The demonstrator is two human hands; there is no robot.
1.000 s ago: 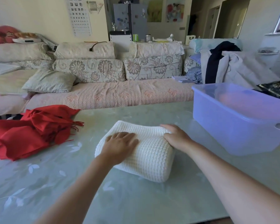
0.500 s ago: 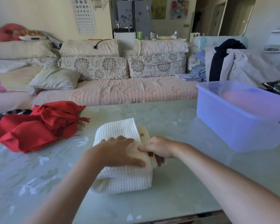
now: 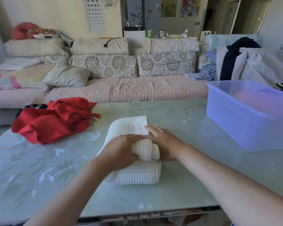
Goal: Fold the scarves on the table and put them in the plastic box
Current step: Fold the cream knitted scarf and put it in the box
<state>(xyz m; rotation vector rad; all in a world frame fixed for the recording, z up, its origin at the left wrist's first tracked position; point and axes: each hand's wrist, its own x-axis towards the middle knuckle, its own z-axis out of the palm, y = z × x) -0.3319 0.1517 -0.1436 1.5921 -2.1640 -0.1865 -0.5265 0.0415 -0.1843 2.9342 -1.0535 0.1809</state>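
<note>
A white waffle-knit scarf (image 3: 129, 128) lies folded in the middle of the pale green table (image 3: 186, 185). My left hand (image 3: 121, 150) grips a bunched fold of it from the left. My right hand (image 3: 163, 142) holds the same fold from the right, with its fingers stretched over the scarf's right edge. A red fringed scarf (image 3: 55, 121) lies crumpled at the table's far left. The translucent blue plastic box (image 3: 252, 128) stands at the far right, open at the top, with something reddish dimly showing inside.
Behind the table runs a floral sofa (image 3: 129, 88) with cushions. Clothes are heaped on a chair (image 3: 252, 62) at the back right. The table's near edge (image 3: 137, 212) is close below my forearms.
The scarf went from a wide pad to a narrower fold lying lengthwise. Both hands moved together onto its middle and now bunch up a fold between them.
</note>
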